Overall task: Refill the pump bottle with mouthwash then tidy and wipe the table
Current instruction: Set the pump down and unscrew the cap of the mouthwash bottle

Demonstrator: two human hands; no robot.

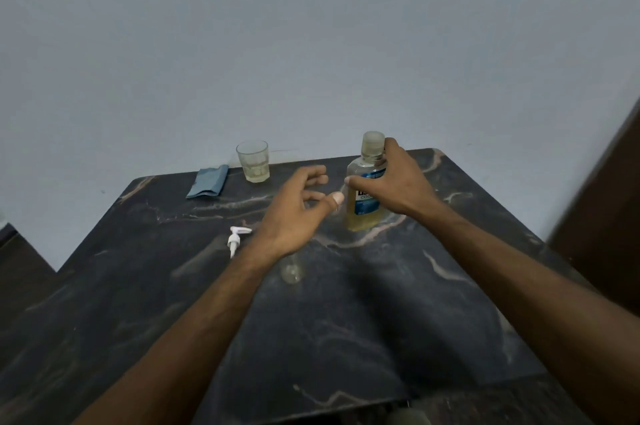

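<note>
A mouthwash bottle (363,217) with a blue label and yellowish liquid stands upright on the dark marble table (346,320), its clear cap on. My right hand (398,182) grips it around the shoulder, thumb on the left side. My left hand (298,210) hovers just left of the bottle with fingers loosely spread, holding nothing. A white pump head (236,238) lies on the table left of my left wrist. A clear round object (292,273), perhaps the pump bottle, shows partly under that wrist.
A drinking glass (253,161) with a little pale liquid stands at the table's back edge by the wall. A folded blue cloth (207,182) lies to its left. A dark wooden surface (606,217) rises at the right.
</note>
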